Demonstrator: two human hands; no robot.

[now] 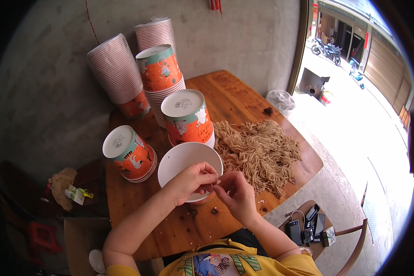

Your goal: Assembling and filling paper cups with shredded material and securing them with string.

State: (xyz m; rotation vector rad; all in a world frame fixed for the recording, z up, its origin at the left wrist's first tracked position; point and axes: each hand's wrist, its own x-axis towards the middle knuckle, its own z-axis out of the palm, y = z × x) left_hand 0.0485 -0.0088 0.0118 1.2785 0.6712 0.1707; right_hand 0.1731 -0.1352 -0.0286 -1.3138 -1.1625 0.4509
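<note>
A white-lined paper bucket stands upright, mouth up, at the near side of the wooden table. Over its near right rim my left hand is closed in a pinch. My right hand meets it there, fingers also pinched together. Whatever sits between the fingertips is too small to make out. Close behind the bucket stands a stack of upturned orange paper buckets. To the left is a shorter upturned stack. A heap of tan strings lies to the right of my hands.
Taller bucket stacks, one in plastic wrap, stand at the back left against the grey wall. Small bits lie on the table. A chair at the lower right holds phones and small devices. A cardboard box is at the lower left.
</note>
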